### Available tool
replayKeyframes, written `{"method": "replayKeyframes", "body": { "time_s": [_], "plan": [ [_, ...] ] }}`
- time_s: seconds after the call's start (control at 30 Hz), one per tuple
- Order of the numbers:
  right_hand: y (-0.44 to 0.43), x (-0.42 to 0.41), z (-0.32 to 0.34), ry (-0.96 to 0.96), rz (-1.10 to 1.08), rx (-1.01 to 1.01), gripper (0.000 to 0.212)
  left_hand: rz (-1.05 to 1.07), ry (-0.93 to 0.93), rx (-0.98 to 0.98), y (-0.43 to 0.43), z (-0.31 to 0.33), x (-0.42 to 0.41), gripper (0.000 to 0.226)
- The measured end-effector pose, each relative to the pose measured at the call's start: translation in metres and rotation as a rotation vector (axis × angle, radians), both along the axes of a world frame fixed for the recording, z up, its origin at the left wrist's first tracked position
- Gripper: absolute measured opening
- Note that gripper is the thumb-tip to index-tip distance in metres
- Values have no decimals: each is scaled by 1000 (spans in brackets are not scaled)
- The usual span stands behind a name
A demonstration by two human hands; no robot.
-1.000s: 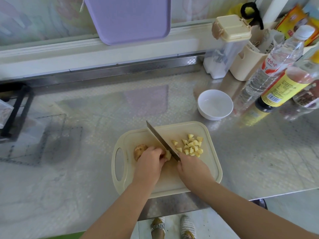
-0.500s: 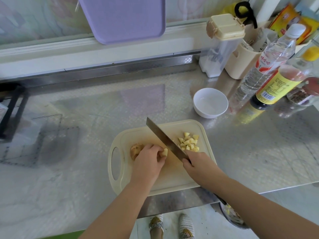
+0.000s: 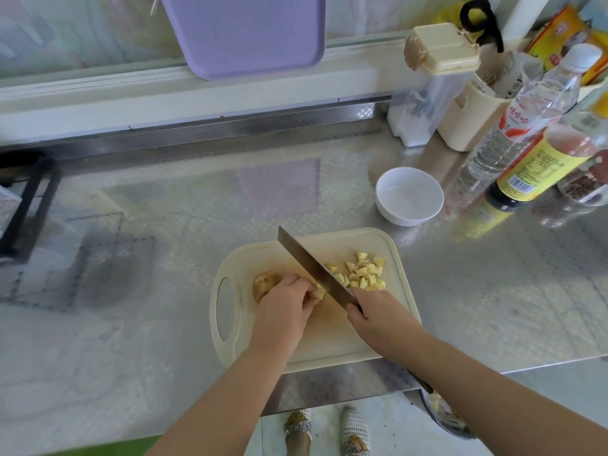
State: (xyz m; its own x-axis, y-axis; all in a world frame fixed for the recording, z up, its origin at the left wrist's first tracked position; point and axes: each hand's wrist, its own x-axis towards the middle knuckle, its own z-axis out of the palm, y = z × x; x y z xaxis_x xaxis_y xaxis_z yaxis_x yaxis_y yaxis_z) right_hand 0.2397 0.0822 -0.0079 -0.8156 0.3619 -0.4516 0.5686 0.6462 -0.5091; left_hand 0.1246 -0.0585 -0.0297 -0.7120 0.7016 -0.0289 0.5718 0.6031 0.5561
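I watch from afar: on the steel counter [image 3: 493, 291] the cutting board [image 3: 329, 343] lies at the front edge, I think for easy reach. The right hand [image 3: 378, 314] grasps the knife [image 3: 312, 268], its blade slanting over the board. The left hand [image 3: 283, 307] pinches the potato piece [image 3: 319, 292] just beside the blade to steady it, and the cut cubes [image 3: 363, 274] lie to the right, leaving cutting room.

My only camera rides on the person's head, facing forward and steeply down, close above the table [image 3: 158, 327] and its cutting board [image 3: 332, 340].
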Motion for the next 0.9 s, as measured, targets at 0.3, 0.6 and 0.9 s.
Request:
{"method": "replayKeyframes", "body": {
  "time_s": [0.3, 0.6, 0.9],
  "plan": [
    [-3, -18, -10, -41, 36, 34, 25, -39, -2, 23, -2, 0, -1, 12],
    [-5, -12, -6, 7, -160, 34, 18, -13, 12, -15, -2, -4, 0, 19],
    [4, 6, 1, -6, -143, -13, 22, 5, -22, -97, 3, -6, -2, 26]
  ]
}}
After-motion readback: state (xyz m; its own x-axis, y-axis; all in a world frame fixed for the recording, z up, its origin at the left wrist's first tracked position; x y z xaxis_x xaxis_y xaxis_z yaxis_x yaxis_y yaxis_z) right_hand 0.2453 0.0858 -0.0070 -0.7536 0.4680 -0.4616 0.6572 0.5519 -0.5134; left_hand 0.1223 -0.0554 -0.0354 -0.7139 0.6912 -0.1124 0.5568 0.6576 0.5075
